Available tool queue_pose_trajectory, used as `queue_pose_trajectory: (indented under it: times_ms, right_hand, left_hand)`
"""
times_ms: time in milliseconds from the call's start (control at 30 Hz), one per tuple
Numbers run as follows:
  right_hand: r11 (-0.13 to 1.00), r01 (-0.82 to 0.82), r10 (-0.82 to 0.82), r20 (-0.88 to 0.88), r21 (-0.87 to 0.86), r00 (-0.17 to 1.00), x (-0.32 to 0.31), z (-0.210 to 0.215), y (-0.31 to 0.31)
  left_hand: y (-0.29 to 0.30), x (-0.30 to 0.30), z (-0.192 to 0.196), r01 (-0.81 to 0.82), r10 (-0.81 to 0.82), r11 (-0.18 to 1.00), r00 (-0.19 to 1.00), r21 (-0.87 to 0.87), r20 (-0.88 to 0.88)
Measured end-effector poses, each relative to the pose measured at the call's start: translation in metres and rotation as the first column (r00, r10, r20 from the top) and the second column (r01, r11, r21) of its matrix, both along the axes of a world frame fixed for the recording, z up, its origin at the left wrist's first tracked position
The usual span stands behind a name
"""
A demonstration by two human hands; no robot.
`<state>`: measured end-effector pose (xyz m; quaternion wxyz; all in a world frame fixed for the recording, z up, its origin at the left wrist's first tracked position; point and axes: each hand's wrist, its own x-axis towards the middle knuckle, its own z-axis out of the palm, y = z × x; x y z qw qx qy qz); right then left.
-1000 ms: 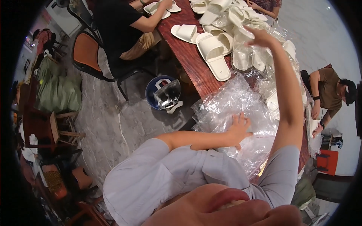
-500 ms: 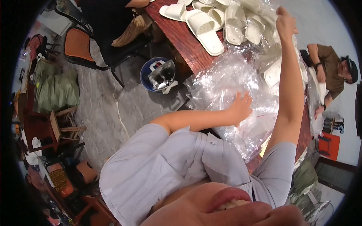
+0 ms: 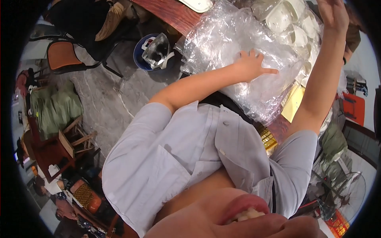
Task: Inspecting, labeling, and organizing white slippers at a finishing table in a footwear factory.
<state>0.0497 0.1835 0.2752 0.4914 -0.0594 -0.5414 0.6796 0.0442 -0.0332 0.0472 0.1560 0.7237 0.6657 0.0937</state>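
Observation:
Clear plastic bags [image 3: 226, 43] lie in a loose, crinkled heap on the dark red table. My left hand [image 3: 254, 68] rests flat on them, fingers spread, with nothing in its grasp. Stretched far out at the upper right is my right hand [image 3: 333, 15]; the frame's top edge cuts off its fingers, so what they hold, if anything, is hidden. Between the heap and my right forearm are white slippers [image 3: 283, 18], some under clear plastic. One more white slipper sole [image 3: 198, 4] shows at the top edge.
A yellow sheet [image 3: 293, 103] lies by the table's near right side. On the floor to the left stand a blue bucket [image 3: 139, 59] with things in it and a chair with an orange back [image 3: 62, 55]. Another person [image 3: 351, 39] is mostly hidden behind my right forearm.
The view has shifted, and most of the slipper pile has left the top of the picture. My right hand has gone up to the top edge. My left hand stays on the bags, fingers spread wider.

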Motion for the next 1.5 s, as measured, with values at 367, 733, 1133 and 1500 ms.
queue_pose_trajectory:
  times_ms: [367, 733, 1133, 1500]
  right_hand:
    - [0.866, -0.397, 0.372, -0.139, -0.303, 0.918, 0.191, -0.149, -0.03]
    - [0.564, -0.727, 0.413, -0.628, -0.393, 0.66, 0.219, -0.188, -0.135]
    - [0.923, -0.384, 0.338, 0.503, -0.013, 0.796, 0.147, -0.105, -0.178]
    - [0.727, -0.601, 0.576, 0.18, 0.332, 0.797, 0.052, -0.037, -0.246]
  left_hand:
    - [0.012, 0.021, -0.018, -0.026, 0.039, 0.992, 0.993, 0.12, -0.111]
    - [0.028, -0.032, -0.089, -0.102, -0.234, 0.948, 0.42, 0.301, 0.877]
    - [0.006, -0.046, -0.071, -0.091, -0.224, 0.774, 0.886, 0.626, 0.405]
    - [-0.14, -0.05, -0.046, -0.048, -0.252, 0.915, 0.707, 0.401, 0.66]
